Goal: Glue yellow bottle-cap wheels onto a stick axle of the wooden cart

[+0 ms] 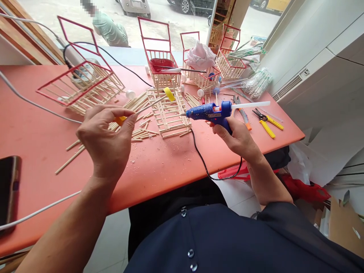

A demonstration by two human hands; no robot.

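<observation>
My left hand pinches a thin wooden stick between thumb and fingers. A yellow disc like a bottle cap sits on its far end, and another yellow piece shows by my fingers. In my right hand is a blue hot glue gun, a pale glue stick jutting from its back. Its nozzle points left, near the yellow cap but apart from it. Below and behind them, a small frame of wooden sticks lies on the table.
Several stick-built carts with red rims, such as the left one, stand along the back. Loose sticks lie mid-table. Yellow-handled pliers and orange-grey pliers lie right. The glue gun's black cord hangs over the front edge; a phone lies left.
</observation>
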